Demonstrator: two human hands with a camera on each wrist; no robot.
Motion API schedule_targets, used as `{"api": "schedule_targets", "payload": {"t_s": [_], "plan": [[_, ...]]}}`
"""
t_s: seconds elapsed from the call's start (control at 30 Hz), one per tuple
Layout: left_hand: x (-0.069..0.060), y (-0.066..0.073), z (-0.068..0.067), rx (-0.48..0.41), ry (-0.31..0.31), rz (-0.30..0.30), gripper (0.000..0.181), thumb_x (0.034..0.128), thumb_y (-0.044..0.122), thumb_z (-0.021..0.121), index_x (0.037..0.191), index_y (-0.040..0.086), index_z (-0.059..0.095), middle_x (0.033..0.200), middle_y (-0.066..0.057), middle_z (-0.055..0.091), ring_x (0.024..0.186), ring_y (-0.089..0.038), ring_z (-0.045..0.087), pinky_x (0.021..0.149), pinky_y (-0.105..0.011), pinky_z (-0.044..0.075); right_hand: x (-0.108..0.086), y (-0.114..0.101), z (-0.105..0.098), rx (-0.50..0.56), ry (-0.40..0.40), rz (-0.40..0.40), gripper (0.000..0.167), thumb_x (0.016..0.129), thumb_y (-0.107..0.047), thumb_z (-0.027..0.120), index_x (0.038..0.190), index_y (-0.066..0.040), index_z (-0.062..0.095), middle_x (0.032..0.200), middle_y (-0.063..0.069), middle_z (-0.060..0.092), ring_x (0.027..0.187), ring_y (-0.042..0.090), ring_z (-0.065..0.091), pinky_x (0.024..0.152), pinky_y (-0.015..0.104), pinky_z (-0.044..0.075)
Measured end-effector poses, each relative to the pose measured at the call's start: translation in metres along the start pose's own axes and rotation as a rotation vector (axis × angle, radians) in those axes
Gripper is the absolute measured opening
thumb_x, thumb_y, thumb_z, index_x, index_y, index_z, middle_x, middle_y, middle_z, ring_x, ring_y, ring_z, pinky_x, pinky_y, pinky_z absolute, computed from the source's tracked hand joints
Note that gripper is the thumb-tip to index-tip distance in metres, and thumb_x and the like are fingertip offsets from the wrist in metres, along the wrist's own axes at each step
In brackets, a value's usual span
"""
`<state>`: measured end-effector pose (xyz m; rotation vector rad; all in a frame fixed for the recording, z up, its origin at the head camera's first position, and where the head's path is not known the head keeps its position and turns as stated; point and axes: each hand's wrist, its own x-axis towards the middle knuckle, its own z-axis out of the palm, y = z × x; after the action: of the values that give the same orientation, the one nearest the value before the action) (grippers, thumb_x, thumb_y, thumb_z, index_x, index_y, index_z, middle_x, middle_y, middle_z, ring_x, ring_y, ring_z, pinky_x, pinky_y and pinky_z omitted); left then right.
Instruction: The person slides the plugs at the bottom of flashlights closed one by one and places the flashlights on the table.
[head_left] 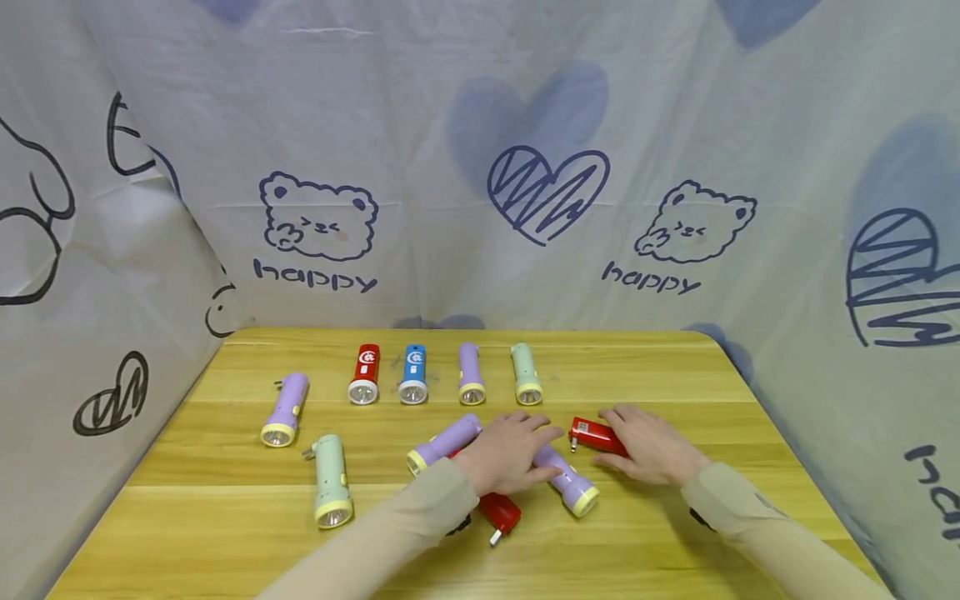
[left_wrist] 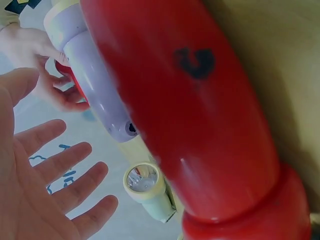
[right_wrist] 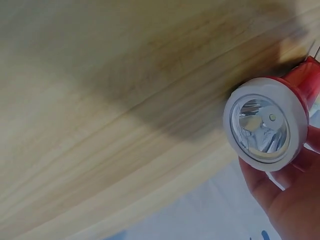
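My right hand [head_left: 654,446] grips a red flashlight [head_left: 597,436], thumb on the near side and fingers on the far side. In the right wrist view its white-rimmed lens [right_wrist: 267,125] faces the camera. The left hand [head_left: 510,454], fingers spread, hovers above the table beside a purple flashlight [head_left: 572,487] and holds nothing. Beneath that wrist lies another red flashlight [head_left: 500,512], partly hidden by the arm; it looms large in the left wrist view [left_wrist: 195,110]. A second purple flashlight [head_left: 447,443] lies just left of this hand.
Along the back stand in a row a red flashlight [head_left: 365,375], a blue one [head_left: 413,375], a purple one [head_left: 470,372] and a green one [head_left: 527,373]. At left lie a purple flashlight [head_left: 287,408] and a green one [head_left: 332,482]. A printed cloth [head_left: 435,250] encloses the wooden table [head_left: 187,508].
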<state>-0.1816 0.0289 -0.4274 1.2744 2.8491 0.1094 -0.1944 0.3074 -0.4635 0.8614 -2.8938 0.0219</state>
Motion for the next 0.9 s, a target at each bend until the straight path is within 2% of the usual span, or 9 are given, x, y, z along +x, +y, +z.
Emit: {"api": "schedule_targets", "payload": {"t_s": [0.17, 0.3, 0.5, 0.73, 0.9], "plan": [[0.0, -0.001, 0.003, -0.004, -0.001, 0.0, 0.057, 0.1016, 0.055, 0.049, 0.149, 0.024, 0.048, 0.151, -0.002, 0.054, 0.139, -0.024, 0.051, 0.115, -0.044, 0.044, 0.003, 0.002, 0.002, 0.018, -0.052, 0.016, 0.069, 0.089, -0.055, 0.07, 0.128, -0.001, 0.057, 0.117, 0.015, 0.068, 0.092, 0.018, 0.064, 0.075, 0.036, 0.057], [0.002, 0.0, 0.005, 0.011, -0.017, -0.009, 0.057, 0.1016, 0.056, 0.048, 0.15, 0.025, 0.048, 0.151, -0.001, 0.053, 0.14, -0.023, 0.05, 0.116, -0.043, 0.044, 0.004, 0.004, 0.003, 0.043, -0.076, 0.022, 0.061, 0.088, -0.054, 0.072, 0.119, -0.003, 0.058, 0.099, 0.006, 0.066, 0.078, 0.011, 0.058, 0.065, 0.029, 0.051], [0.003, 0.0, 0.004, 0.013, -0.033, -0.016, 0.058, 0.1015, 0.056, 0.048, 0.15, 0.025, 0.048, 0.152, -0.001, 0.053, 0.14, -0.023, 0.05, 0.115, -0.042, 0.045, 0.003, 0.009, 0.004, 0.088, -0.105, 0.018, 0.044, 0.09, -0.049, 0.071, 0.101, -0.011, 0.055, 0.078, -0.005, 0.053, 0.065, 0.006, 0.046, 0.055, 0.023, 0.039], [0.001, -0.002, 0.003, -0.017, -0.021, -0.007, 0.058, 0.1017, 0.055, 0.049, 0.15, 0.023, 0.048, 0.151, -0.003, 0.054, 0.139, -0.024, 0.051, 0.114, -0.044, 0.045, 0.001, 0.013, 0.009, 0.091, -0.109, 0.019, 0.037, 0.093, -0.047, 0.068, 0.097, -0.013, 0.054, 0.076, -0.007, 0.05, 0.062, 0.005, 0.043, 0.054, 0.021, 0.036], [0.001, -0.005, 0.002, -0.038, -0.019, -0.008, 0.059, 0.1016, 0.056, 0.049, 0.15, 0.022, 0.048, 0.151, -0.004, 0.054, 0.139, -0.024, 0.052, 0.116, -0.041, 0.044, 0.001, 0.013, 0.01, 0.101, -0.104, 0.025, 0.035, 0.094, -0.047, 0.067, 0.096, -0.014, 0.055, 0.076, -0.007, 0.051, 0.062, 0.005, 0.044, 0.053, 0.022, 0.037]]}}
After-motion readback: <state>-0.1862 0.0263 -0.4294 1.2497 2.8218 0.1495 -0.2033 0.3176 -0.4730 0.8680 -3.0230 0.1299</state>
